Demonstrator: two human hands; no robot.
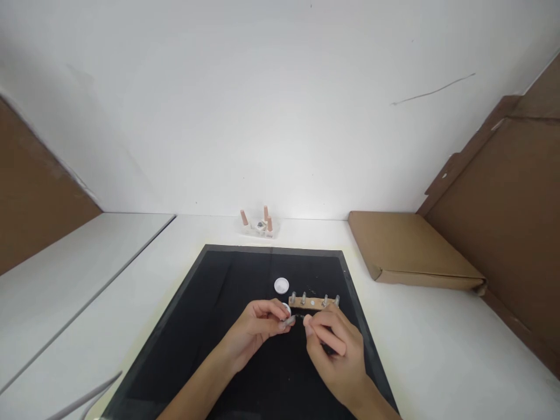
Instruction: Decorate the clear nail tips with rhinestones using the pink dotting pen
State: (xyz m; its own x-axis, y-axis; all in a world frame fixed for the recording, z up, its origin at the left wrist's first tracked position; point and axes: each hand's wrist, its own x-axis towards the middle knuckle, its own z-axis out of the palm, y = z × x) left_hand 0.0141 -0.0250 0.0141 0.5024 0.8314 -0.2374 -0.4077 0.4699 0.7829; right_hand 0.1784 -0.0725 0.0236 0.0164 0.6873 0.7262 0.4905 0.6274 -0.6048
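Black mat (pixel 240 274): left fingers (pixel 272 308) pinch a grey piece (pixel 289 321); right fingers (pixel 329 318), a pink-handled brush (pixel 331 340).

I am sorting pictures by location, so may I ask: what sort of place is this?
Probably a tabletop craft or nail-care corner: a black mat lies on a white table, peach-capped bottles sit by the wall, and the right hand holds a peach-handled brush.

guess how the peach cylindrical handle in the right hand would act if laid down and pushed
The peach cylindrical handle would likely roll, given its round sides; being slim, it's probably light; its smooth look suggests slipperiness.
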